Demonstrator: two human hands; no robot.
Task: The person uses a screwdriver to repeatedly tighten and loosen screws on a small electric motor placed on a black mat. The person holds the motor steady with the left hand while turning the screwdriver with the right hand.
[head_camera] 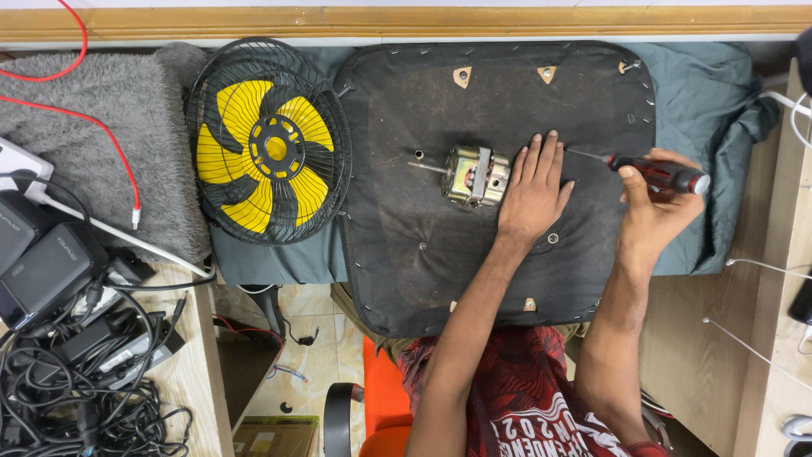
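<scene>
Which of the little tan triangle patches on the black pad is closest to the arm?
The bottom-edge triangle patch, right beside the left forearm. The two others sit far off along the black pad's top edge.

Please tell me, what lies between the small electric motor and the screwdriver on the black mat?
In the head view, the left hand lies flat on the black mat, between the motor and the screwdriver, which the right hand holds.

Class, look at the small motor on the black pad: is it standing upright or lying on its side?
On its side. The motor lies with its shaft pointing sideways along the black pad, beside the left hand.
</scene>
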